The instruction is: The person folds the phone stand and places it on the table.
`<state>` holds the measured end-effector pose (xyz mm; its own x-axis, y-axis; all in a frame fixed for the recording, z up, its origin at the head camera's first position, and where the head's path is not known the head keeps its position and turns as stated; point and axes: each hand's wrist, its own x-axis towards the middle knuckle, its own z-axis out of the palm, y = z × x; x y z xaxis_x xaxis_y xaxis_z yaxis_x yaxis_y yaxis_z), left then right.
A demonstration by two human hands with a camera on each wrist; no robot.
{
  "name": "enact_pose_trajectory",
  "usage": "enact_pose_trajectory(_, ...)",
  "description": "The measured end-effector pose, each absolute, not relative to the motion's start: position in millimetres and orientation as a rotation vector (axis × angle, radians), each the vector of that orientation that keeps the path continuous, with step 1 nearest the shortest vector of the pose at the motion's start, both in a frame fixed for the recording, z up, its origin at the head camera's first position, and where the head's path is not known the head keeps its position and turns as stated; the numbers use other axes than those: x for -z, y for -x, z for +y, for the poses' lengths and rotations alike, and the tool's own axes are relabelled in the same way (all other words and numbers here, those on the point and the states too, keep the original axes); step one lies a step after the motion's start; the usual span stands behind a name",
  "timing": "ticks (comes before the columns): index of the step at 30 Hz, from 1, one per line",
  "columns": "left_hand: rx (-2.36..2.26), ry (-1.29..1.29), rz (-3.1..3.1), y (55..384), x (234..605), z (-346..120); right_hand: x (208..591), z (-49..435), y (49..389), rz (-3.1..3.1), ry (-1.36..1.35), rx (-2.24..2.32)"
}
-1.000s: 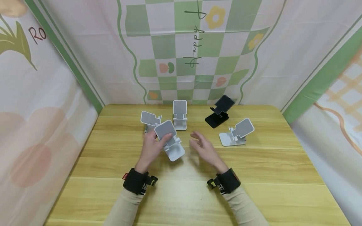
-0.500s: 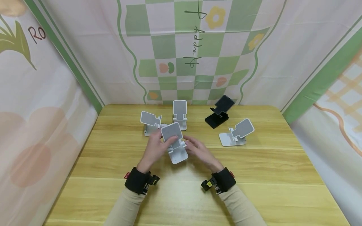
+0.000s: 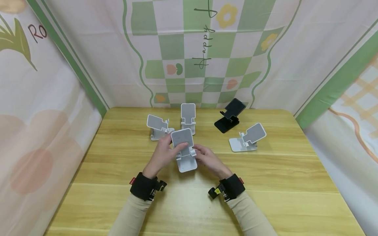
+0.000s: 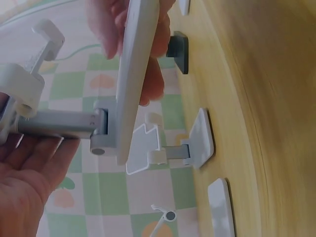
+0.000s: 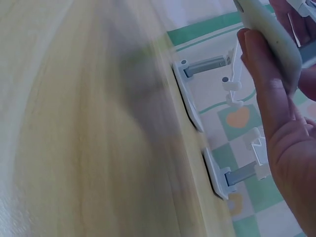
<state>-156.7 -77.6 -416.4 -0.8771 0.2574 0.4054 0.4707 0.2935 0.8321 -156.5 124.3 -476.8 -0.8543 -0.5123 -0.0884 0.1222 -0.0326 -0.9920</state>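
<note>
A white folding phone stand (image 3: 187, 164) with a grey pad is held up over the middle of the table in the head view. My left hand (image 3: 160, 154) grips its upper plate, the thumb lying across the grey pad. From the other side, my right hand (image 3: 210, 160) holds the base; in the right wrist view, fingers and thumb lie on opposite faces of the base plate (image 5: 274, 42). The left wrist view shows the silver arm (image 4: 59, 123) unfolded between base and holder, with my left fingers (image 4: 34, 163) beneath it.
Behind the hands stand two more white phone stands, one at the left (image 3: 156, 123) and one in the middle (image 3: 188, 111). A black phone stand (image 3: 234, 108) and another white stand (image 3: 254, 133) are at the right. A patterned curtain (image 3: 171, 49) hangs behind the wooden table (image 3: 280, 183).
My left hand has carried the phone stand slightly right and turned it more upright. My right hand, apart from it a second ago, has come in from the right and taken hold of the base.
</note>
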Motion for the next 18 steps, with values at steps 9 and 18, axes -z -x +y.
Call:
enact_pose_trajectory(9,1.688,0.771,-2.401,158.5,414.0,-78.8,479.9,124.1,157.8,1.746,0.469,1.974)
enact_pose_trajectory(18,1.752,0.748,-2.432,160.9,413.5,-78.4,479.4,121.4,156.9,1.747,0.45,2.023)
